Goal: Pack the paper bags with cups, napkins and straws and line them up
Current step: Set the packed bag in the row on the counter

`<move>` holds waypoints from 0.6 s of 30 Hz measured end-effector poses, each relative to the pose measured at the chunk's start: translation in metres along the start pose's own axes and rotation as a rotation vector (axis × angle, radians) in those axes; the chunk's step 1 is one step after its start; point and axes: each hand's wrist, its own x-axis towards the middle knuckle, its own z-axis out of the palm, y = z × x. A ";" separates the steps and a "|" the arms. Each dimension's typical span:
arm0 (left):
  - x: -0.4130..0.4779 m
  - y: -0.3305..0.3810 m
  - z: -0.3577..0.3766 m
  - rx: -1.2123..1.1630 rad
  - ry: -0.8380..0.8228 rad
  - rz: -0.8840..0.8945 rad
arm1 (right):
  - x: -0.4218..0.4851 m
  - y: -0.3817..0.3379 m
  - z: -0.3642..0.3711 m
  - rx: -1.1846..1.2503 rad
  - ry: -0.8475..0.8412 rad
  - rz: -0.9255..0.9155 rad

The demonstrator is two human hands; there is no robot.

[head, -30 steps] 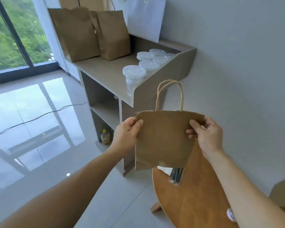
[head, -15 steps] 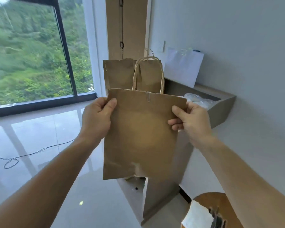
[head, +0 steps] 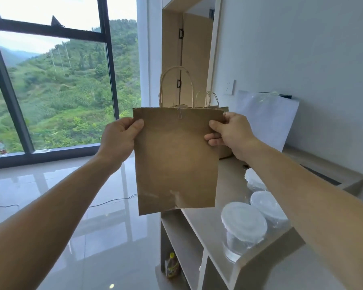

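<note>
I hold a flat brown paper bag upright in front of me, its twine handles pointing up and a paper clip on its top edge. My left hand pinches the bag's upper left corner. My right hand pinches its upper right corner. The bag hangs above the near left end of a light wooden counter. Clear lidded plastic cups stand in a row on the counter under my right forearm. More brown paper bags stand behind the held one, mostly hidden.
A white bag leans on the wall at the back of the counter. Open shelves below hold a small bottle. A glossy tiled floor with a cable lies left, before a large window.
The view has risen and swung toward the counter, so the round table with straws and napkin has left the frame. The bag stays pinched by both hands and now hangs nearer the counter.
</note>
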 end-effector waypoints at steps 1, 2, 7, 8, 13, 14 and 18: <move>0.013 -0.009 0.003 0.014 -0.002 -0.002 | 0.018 0.005 0.004 -0.013 -0.007 0.018; 0.027 -0.017 0.005 0.026 -0.002 0.005 | 0.037 0.011 0.009 -0.026 -0.009 0.038; 0.101 -0.065 0.017 0.077 -0.018 0.013 | 0.126 0.040 0.035 -0.061 0.008 0.096; 0.117 -0.075 0.020 0.091 -0.034 0.007 | 0.143 0.047 0.040 -0.068 0.020 0.102; 0.181 -0.125 0.038 0.186 -0.093 -0.005 | 0.219 0.082 0.061 -0.171 0.070 0.122; 0.191 -0.133 0.041 0.206 -0.103 -0.013 | 0.231 0.087 0.065 -0.203 0.073 0.115; 0.220 -0.163 0.053 0.243 -0.136 -0.034 | 0.274 0.106 0.075 -0.320 0.088 0.089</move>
